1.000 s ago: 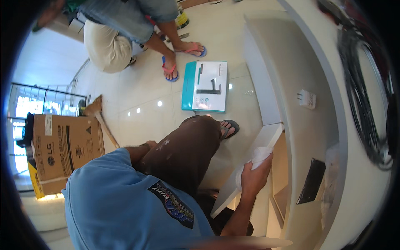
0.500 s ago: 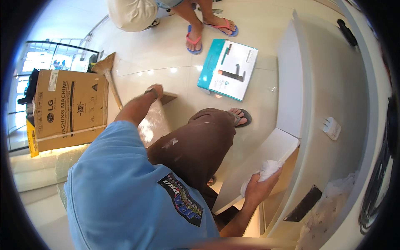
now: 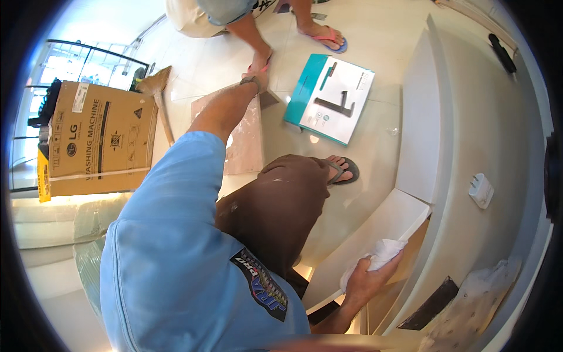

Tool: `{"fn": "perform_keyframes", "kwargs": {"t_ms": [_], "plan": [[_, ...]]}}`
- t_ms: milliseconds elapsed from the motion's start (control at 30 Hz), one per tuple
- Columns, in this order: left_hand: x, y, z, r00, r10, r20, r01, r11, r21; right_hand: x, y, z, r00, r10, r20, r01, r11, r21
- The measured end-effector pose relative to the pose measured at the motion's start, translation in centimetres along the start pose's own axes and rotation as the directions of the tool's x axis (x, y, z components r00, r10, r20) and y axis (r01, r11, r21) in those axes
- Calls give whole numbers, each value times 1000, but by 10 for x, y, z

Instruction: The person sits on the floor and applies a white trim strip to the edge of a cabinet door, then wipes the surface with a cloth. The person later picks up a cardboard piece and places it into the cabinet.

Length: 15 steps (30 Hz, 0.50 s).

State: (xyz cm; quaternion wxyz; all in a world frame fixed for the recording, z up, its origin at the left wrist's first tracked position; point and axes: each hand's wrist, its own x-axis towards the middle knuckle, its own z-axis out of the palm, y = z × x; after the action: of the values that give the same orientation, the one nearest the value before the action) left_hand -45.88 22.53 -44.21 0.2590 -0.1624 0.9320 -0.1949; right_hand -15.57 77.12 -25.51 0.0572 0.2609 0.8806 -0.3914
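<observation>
Pale tiled floor (image 3: 384, 111): left hand (image 3: 256, 77) now farther forward, near the far end of a board (image 3: 243, 144), grip indiscernible, leaving right hand (image 3: 366, 280) alone around a white wad (image 3: 387, 251) against a white panel (image 3: 362, 242).

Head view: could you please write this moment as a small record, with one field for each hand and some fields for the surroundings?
Left hand: stretched forward at the far edge of a pinkish board; grip unclear
Right hand: holding a white crumpled bundle against a white panel
Floor: white-and-teal box
Left side: large cardboard box, broom beside it
Right side: white plug adapter and black strip on a grey surface
Nearby: another person's sandalled feet
</observation>
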Motion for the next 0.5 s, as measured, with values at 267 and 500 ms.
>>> {"fn": "perform_keyframes", "kwargs": {"t_ms": [267, 500], "plan": [[-67, 33, -46, 944, 91, -317, -162, 965, -207, 2, 3, -4, 987, -141, -79, 146, 987, 69], [-216, 111, -190, 472, 509, -720, -870, 399, -289, 2, 2, -5, 980, -162, -111, 166, 986, 26]]}}
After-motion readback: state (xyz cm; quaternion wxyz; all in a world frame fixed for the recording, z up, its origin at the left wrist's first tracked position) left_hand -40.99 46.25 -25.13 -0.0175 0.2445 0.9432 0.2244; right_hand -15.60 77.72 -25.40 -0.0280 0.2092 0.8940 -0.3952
